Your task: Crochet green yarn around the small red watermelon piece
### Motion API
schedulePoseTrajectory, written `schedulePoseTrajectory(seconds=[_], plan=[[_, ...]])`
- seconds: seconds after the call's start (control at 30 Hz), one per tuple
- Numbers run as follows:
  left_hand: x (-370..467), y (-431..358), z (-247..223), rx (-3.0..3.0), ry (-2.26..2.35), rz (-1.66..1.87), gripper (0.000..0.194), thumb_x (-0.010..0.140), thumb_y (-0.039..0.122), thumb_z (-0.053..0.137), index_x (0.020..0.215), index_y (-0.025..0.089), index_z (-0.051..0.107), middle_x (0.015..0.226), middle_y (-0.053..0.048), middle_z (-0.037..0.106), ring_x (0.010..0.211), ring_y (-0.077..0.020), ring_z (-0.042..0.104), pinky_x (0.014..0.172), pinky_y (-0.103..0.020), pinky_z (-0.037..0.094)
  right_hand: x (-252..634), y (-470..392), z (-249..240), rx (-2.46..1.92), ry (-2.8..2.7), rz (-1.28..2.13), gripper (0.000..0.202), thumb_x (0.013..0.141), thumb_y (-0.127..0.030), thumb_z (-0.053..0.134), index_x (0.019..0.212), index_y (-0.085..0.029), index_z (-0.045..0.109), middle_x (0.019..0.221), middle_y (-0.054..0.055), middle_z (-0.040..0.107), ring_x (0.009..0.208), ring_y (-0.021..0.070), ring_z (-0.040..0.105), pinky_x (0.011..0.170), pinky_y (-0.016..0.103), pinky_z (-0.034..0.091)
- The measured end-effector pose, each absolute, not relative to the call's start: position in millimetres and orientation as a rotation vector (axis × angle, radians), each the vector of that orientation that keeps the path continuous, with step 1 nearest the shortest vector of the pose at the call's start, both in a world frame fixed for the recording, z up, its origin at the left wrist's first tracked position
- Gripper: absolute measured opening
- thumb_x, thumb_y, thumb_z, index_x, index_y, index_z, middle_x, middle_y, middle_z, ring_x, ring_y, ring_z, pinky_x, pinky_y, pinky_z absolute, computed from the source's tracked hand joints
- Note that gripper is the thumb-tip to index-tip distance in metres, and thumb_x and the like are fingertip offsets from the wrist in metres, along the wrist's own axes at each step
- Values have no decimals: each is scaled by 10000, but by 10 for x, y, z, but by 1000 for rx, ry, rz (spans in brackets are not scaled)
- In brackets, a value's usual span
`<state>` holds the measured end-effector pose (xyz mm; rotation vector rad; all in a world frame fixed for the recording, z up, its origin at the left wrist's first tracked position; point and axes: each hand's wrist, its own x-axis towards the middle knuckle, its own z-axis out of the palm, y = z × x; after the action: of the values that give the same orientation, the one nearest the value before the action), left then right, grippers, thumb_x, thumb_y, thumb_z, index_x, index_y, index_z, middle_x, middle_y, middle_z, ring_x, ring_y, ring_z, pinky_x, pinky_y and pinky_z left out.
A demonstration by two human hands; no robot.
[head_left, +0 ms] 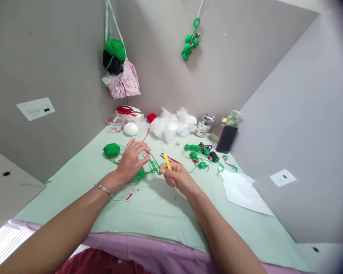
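Note:
My right hand [177,176] is wrapped round the yellow handle of a crochet hook [167,161], whose thin metal tip points up and away from me. Left of it, my left hand [133,158] has thumb and forefinger pinched together on green yarn [153,164]. Loose loops of that yarn hang between the two hands and pile up on the table below. A green yarn ball [112,150] rests just left of my left hand. Behind the hook lie small scissors [162,156], partly covered by my right hand.
White stuffing [173,125] is heaped at the back, beside a red yarn ball [151,117] and a white one [130,129]. Green crocheted balls [197,148] lie to the right, near a phone [226,139], a pen cup [204,126] and white paper [242,190].

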<state>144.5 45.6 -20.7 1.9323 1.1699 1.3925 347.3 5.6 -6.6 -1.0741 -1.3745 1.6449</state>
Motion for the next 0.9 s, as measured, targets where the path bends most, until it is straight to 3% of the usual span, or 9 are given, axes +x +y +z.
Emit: schedulePoseTrajectory(seconds=[0.17, 0.23, 0.43, 0.67, 0.8, 0.9], plan=[[1338, 478, -222, 1730, 1222, 1373, 164, 868, 381, 613, 845, 219, 633, 1057, -80, 745, 1036, -270, 641, 1038, -459, 413, 3451, 43, -68, -1053, -1356, 1653, 329, 692, -466, 761, 756, -189, 596, 355, -127, 368, 345, 46, 217, 394, 220, 159], [1321, 472, -204, 1648, 1197, 1350, 215, 893, 420, 586, 859, 209, 610, 1097, -98, 751, 1011, -263, 659, 962, -423, 465, 3450, 49, -81, -1058, -1353, 1631, 319, 703, -458, 759, 767, -187, 603, 356, -124, 377, 346, 46, 221, 395, 219, 160], [1374, 411, -128, 1549, 1036, 1269, 308, 906, 484, 578, 1036, 206, 600, 1147, -103, 723, 1099, -247, 637, 950, -374, 476, 3457, 66, -126, -1077, -1365, 1538, 302, 728, -446, 754, 781, -175, 631, 368, -116, 397, 358, 51, 250, 409, 223, 172], [1518, 213, -65, 1573, 850, 1057, 379, 870, 562, 613, 1012, 215, 666, 1040, -69, 707, 1052, -241, 645, 899, -351, 506, 3434, 32, -97, -1101, -1380, 1428, 290, 750, -445, 746, 773, -179, 630, 391, -113, 397, 384, 59, 257, 432, 230, 187], [1536, 180, -76, 1558, 865, 1011, 335, 867, 538, 619, 959, 222, 683, 926, -35, 695, 807, -191, 633, 727, -310, 501, 3415, 5, -57, -1124, -1390, 1406, 300, 731, -454, 750, 747, -178, 632, 404, -107, 393, 390, 61, 275, 433, 234, 197], [1542, 189, -120, 1519, 915, 1006, 246, 843, 458, 659, 871, 214, 651, 760, 14, 646, 596, -137, 539, 584, -276, 442, 3409, -1, -43, -1135, -1388, 1393, 315, 721, -459, 760, 759, -170, 641, 409, -102, 406, 391, 59, 283, 431, 231, 197]])
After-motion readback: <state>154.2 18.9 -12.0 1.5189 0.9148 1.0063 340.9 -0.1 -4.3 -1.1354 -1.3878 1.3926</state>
